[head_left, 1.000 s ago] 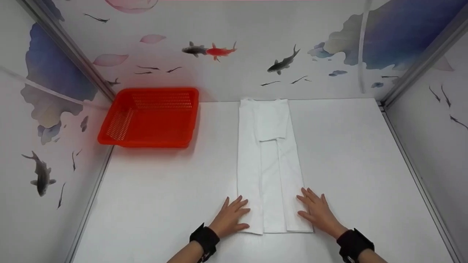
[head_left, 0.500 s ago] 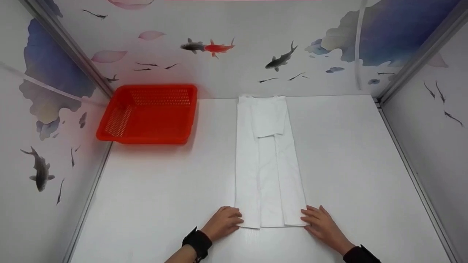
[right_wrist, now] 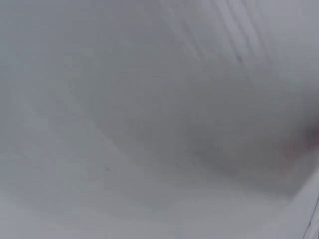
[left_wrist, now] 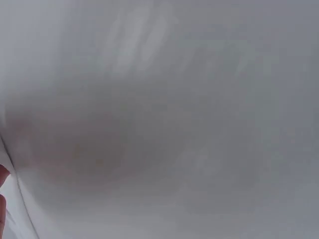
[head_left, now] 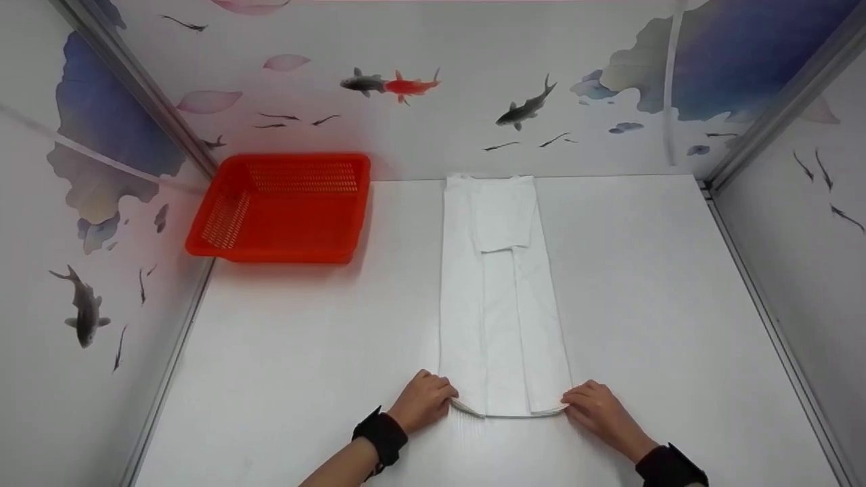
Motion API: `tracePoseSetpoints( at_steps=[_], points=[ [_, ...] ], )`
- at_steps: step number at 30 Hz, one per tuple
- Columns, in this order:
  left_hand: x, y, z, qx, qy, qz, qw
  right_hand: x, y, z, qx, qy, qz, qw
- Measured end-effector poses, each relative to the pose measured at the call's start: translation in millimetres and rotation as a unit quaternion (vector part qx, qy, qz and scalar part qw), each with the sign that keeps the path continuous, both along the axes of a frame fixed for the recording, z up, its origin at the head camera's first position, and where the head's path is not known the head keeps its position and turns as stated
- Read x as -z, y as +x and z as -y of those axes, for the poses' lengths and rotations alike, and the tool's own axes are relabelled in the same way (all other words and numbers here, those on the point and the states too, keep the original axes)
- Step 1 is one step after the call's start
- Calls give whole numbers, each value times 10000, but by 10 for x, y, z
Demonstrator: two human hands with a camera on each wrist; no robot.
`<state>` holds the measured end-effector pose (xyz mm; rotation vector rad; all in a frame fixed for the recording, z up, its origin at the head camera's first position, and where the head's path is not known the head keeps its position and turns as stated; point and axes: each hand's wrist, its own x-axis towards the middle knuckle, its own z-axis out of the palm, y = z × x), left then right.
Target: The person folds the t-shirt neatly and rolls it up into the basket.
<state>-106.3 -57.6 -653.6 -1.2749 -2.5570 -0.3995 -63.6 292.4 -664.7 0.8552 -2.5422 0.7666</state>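
A white T-shirt (head_left: 502, 325), folded lengthwise into a long strip, lies flat with a short sleeve (head_left: 504, 215) folded down near its far end. My left hand (head_left: 421, 400) pinches the near left corner, and my right hand (head_left: 601, 410) pinches the near right corner. Both corners are slightly raised, so the near hem curves down between the hands. In the left wrist view, fingertips (left_wrist: 2, 177) and a bit of white cloth (left_wrist: 16, 191) show at the left edge. The right wrist view catches only a strip of the cloth (right_wrist: 312, 211) at its lower right.
A red plastic basket (head_left: 284, 256) with perforated sides stands at the back left of the white table (head_left: 325, 338). Walls printed with fish and leaves (head_left: 467, 149) enclose the table at the back and both sides.
Both hands were spread flat on the shirt's near end, then slid back to its corners. Now their fingers pinch the corners, which have come up slightly.
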Motion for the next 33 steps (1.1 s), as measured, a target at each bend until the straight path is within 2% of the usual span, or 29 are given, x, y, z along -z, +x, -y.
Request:
tracePoseSetpoints(
  at_steps=[6, 11, 14, 18, 20, 26, 33],
  points=[
    [-137, -119, -47, -82, 453, 392, 9982, -166, -73, 35, 178, -472, 946, 9942],
    [-275, -254, -55, -153, 748, 819, 9937, -365, -246, 24, 192, -782, 1375, 9872],
    [-358, -355, -63, -303, 861, 1008, 9907, -453, -370, 13, -3, -961, 1391, 9856],
    [-446, -508, -86, -557, 890, 1145, 9879, -524, -540, 34, -102, -1012, 1099, 9887],
    [-474, -587, -103, -673, 931, 1226, 9858, -549, -629, 62, 84, -1020, 1006, 9896],
    [-480, -806, -180, -1036, 1191, 1624, 9740, -581, -879, 152, 1060, -891, 1310, 9817],
    [-402, -989, -283, -1509, 901, 1984, 9642, -483, -1118, 240, 1650, -688, 1653, 9699]
  ],
)
